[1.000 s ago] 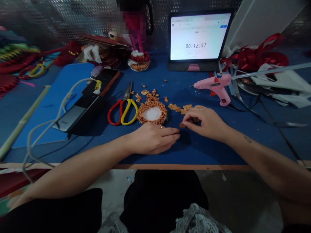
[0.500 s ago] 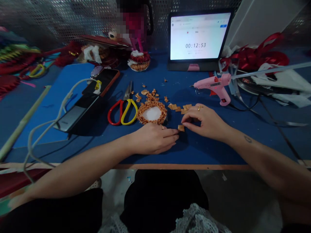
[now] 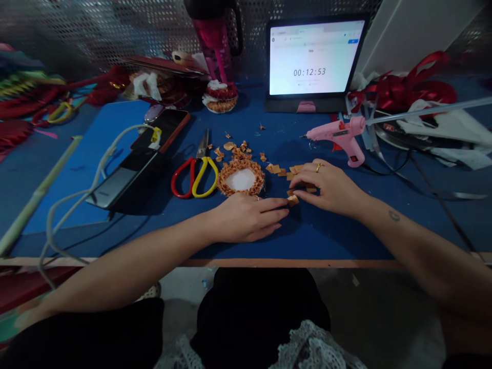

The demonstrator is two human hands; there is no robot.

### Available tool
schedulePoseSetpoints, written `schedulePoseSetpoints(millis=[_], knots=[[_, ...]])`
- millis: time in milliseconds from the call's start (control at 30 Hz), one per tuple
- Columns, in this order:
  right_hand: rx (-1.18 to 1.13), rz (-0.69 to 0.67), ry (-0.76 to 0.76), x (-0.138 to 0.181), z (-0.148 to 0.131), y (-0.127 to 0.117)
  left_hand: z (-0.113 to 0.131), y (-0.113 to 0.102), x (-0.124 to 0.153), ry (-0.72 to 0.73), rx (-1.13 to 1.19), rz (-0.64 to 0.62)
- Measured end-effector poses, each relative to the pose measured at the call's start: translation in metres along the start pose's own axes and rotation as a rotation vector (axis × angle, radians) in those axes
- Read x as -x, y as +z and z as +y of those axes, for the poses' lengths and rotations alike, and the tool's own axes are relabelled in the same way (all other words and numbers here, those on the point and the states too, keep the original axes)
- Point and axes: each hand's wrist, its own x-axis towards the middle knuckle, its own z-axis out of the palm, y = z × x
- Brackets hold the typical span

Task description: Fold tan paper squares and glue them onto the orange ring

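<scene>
My left hand lies low over the blue table with its fingers stretched to the right. Its fingertips reach a small golden-brown ribbon square. On the other side of that square, my right hand has thumb and index finger nearly together in a pinch at its edge. More ribbon squares lie behind and partly under the right hand. Beside the left hand sits a round piece with a white middle and a ruffled brown ribbon border. Loose folded brown bits are scattered behind it.
Scissors with red and yellow handles lie left of the round piece. A pink glue gun rests at the right, its cord trailing. A tablet shows a timer at the back. Phones and a white cable occupy the left.
The ribbon square has shifted slightly right and turned. My left fingers have slid right with it, and my right hand has moved slightly right, showing more squares beneath it.
</scene>
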Motion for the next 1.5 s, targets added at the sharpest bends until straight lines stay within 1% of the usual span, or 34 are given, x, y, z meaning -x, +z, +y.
schedulePoseSetpoints(millis=[167, 267, 400, 467, 500, 633, 700, 867, 1000, 1067, 1133, 1200, 1333, 1433, 1500], knots=[[0.005, -0.007, -0.002, -0.001, 0.000, 0.002, 0.002, 0.001, -0.004, -0.009, 0.029, -0.083], [0.068, 0.015, 0.040, 0.001, 0.001, 0.001, 0.002, 0.001, -0.005, 0.003, 0.042, -0.102], [0.287, 0.171, 0.180, 0.006, 0.004, -0.004, 0.002, 0.002, -0.004, 0.005, 0.039, -0.094], [0.313, 0.218, 0.220, 0.007, 0.003, -0.007, 0.003, 0.002, -0.004, 0.002, 0.034, -0.086], [0.281, 0.206, 0.217, 0.007, 0.002, -0.009, 0.003, 0.002, -0.004, 0.001, 0.033, -0.087], [0.061, 0.030, 0.121, 0.006, -0.005, -0.008, 0.002, 0.002, -0.004, 0.002, 0.034, -0.094], [-0.001, -0.017, 0.107, 0.006, -0.007, -0.005, 0.002, 0.002, -0.004, 0.004, 0.031, -0.099], [-0.023, -0.025, 0.114, 0.004, -0.012, 0.001, 0.002, 0.002, -0.003, 0.012, 0.019, -0.107], [-0.015, -0.043, 0.066, 0.001, -0.012, 0.001, 0.003, 0.000, -0.002, 0.040, -0.008, -0.014], [0.011, -0.048, 0.017, 0.000, -0.011, 0.001, 0.003, 0.000, -0.001, 0.038, -0.008, 0.047], [0.053, -0.050, -0.013, -0.002, -0.011, 0.000, 0.004, 0.000, -0.001, 0.028, -0.004, 0.080], [0.087, -0.050, -0.016, -0.003, -0.012, 0.000, 0.004, 0.000, -0.002, 0.022, -0.002, 0.072], [0.110, -0.058, -0.007, -0.003, -0.016, 0.003, 0.003, 0.002, -0.003, 0.021, 0.019, 0.008], [0.112, -0.063, -0.007, -0.005, -0.015, 0.003, 0.003, 0.003, -0.003, 0.019, 0.019, 0.001], [0.103, -0.039, -0.002, -0.004, -0.012, -0.001, 0.003, 0.003, -0.003, 0.015, 0.014, 0.003]])
